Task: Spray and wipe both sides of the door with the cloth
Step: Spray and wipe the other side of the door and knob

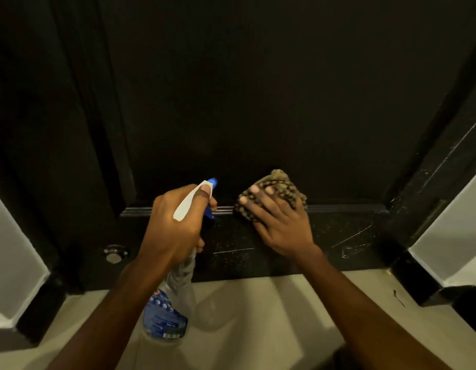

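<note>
Item: lower rail of the door, wiping step. We would keep the cloth flat and follow the moulding in overlapping strokes (pale specks show just below).
Right hand: fingers spread, pressing the cloth to the door.
Left hand: curled round the spray bottle, nozzle toward the door.

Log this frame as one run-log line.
left hand: grips spray bottle aimed at door | right hand: presses cloth on lower door ledge | stage: wipe, low section
</note>
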{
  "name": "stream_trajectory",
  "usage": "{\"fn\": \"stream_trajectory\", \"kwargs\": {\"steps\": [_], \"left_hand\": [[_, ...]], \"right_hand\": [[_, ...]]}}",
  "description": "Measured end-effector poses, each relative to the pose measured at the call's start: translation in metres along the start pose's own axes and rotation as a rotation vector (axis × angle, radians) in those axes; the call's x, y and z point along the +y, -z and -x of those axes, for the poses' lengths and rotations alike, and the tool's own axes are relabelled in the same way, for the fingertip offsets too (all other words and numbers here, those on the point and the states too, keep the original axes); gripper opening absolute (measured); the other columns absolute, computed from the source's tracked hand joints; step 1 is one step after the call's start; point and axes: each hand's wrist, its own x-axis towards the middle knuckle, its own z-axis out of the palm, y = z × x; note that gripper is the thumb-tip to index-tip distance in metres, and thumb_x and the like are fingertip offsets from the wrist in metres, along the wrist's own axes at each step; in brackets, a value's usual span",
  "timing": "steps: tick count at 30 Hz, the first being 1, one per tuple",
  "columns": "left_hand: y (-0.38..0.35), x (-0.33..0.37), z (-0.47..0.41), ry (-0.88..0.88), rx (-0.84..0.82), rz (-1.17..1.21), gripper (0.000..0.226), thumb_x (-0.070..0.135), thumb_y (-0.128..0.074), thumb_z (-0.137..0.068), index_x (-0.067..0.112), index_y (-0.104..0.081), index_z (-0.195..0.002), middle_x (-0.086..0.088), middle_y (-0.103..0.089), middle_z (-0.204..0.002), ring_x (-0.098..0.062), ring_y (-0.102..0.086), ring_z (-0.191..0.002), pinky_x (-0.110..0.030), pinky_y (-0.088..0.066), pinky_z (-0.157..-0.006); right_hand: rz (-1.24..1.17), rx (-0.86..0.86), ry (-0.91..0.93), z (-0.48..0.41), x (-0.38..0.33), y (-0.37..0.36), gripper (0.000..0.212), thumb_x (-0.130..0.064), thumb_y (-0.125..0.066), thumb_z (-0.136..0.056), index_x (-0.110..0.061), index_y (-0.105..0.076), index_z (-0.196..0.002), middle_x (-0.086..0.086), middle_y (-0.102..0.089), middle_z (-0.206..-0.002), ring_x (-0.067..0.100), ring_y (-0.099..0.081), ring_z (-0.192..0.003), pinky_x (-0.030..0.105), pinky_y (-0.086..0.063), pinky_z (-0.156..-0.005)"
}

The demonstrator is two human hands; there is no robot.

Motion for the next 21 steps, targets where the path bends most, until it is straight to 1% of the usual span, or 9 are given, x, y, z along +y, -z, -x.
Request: {"fn": "stream_trajectory", "kwargs": {"steps": [5, 8, 10, 12, 14, 15, 17, 19, 21], "left_hand": [[0.009, -0.01, -0.004, 0.047, 0.03, 0.001, 0.036, 0.038, -0.042, -0.103, 0.015, -0.068, -0.092, -0.005, -0.07, -0.082, -0.019, -0.057, -0.037, -0.028, -0.05, -0.039], [0.015, -0.016, -0.002, 0.036, 0.058, 0.004, 0.035, 0.038, -0.043, -0.102, 0.017, -0.068, -0.089, -0.005, -0.069, -0.076, -0.017, -0.056, -0.037, -0.031, -0.052, -0.039], [0.02, -0.02, -0.001, 0.025, 0.078, 0.003, 0.037, 0.037, -0.043, -0.103, 0.014, -0.068, -0.089, -0.008, -0.068, -0.072, -0.016, -0.055, -0.036, -0.037, -0.053, -0.039], [0.027, -0.021, 0.0, 0.026, 0.105, 0.009, 0.04, 0.04, -0.043, -0.104, 0.011, -0.068, -0.091, -0.009, -0.07, -0.079, -0.018, -0.057, -0.038, -0.036, -0.053, -0.04], [0.034, -0.021, 0.001, 0.026, 0.128, -0.001, 0.041, 0.04, -0.042, -0.104, 0.011, -0.069, -0.091, -0.005, -0.07, -0.082, -0.019, -0.058, -0.038, -0.034, -0.053, -0.04], [0.036, -0.02, 0.001, 0.03, 0.137, -0.008, 0.04, 0.038, -0.042, -0.105, 0.011, -0.069, -0.09, -0.004, -0.069, -0.08, -0.018, -0.057, -0.038, -0.035, -0.053, -0.04], [0.04, -0.018, 0.001, 0.037, 0.141, -0.015, 0.037, 0.036, -0.043, -0.104, 0.014, -0.068, -0.089, -0.003, -0.069, -0.08, -0.017, -0.056, -0.037, -0.035, -0.053, -0.04], [0.041, -0.017, 0.002, 0.045, 0.14, -0.008, 0.035, 0.037, -0.044, -0.103, 0.017, -0.068, -0.088, -0.002, -0.07, -0.082, -0.019, -0.056, -0.037, -0.033, -0.053, -0.039], [0.042, -0.018, 0.004, 0.052, 0.141, 0.008, 0.034, 0.036, -0.044, -0.103, 0.016, -0.068, -0.089, -0.003, -0.071, -0.082, -0.022, -0.056, -0.038, -0.031, -0.051, -0.039]], "right_hand": [[-0.168, 0.081, -0.547, -0.004, 0.021, 0.017, 0.072, -0.037, -0.046, -0.093, -0.036, -0.013, -0.157, -0.002, -0.01, -0.165, 0.005, 0.012, -0.154, 0.055, -0.01, -0.118], [-0.284, 0.254, -0.861, -0.054, -0.018, 0.017, 0.067, -0.035, -0.044, -0.097, -0.029, -0.015, -0.157, 0.001, -0.011, -0.165, 0.009, 0.009, -0.153, 0.064, -0.006, -0.117], [-0.301, 0.294, -0.946, -0.084, -0.046, 0.016, 0.065, -0.037, -0.042, -0.099, -0.026, -0.013, -0.157, -0.001, -0.009, -0.165, 0.012, 0.008, -0.152, 0.068, -0.004, -0.113], [-0.27, 0.199, -0.771, -0.087, -0.066, 0.012, 0.067, -0.038, -0.043, -0.099, -0.028, -0.013, -0.157, -0.001, -0.006, -0.165, 0.013, 0.014, -0.153, 0.067, -0.007, -0.111], [-0.186, 0.071, -0.429, -0.068, -0.069, 0.01, 0.069, -0.039, -0.045, -0.098, -0.032, -0.012, -0.158, -0.002, -0.003, -0.165, 0.012, 0.014, -0.155, 0.068, -0.021, -0.11], [-0.126, 0.016, -0.253, -0.056, -0.063, 0.009, 0.07, -0.04, -0.046, -0.098, -0.034, -0.012, -0.159, -0.002, -0.004, -0.166, 0.012, 0.008, -0.155, 0.066, -0.029, -0.11], [-0.027, -0.063, 0.022, -0.04, -0.041, 0.011, 0.07, -0.04, -0.05, -0.099, -0.036, -0.017, -0.16, -0.005, -0.01, -0.168, 0.013, -0.006, -0.155, 0.055, -0.029, -0.112], [0.007, -0.097, 0.106, -0.041, -0.018, 0.021, 0.067, -0.04, -0.049, -0.1, -0.038, -0.019, -0.159, -0.007, -0.014, -0.167, 0.012, -0.01, -0.154, 0.049, -0.027, -0.111], [-0.048, -0.033, -0.077, -0.058, -0.008, 0.033, 0.066, -0.037, -0.046, -0.098, -0.037, -0.019, -0.159, -0.004, -0.016, -0.166, 0.011, -0.005, -0.154, 0.05, -0.027, -0.11]]}}
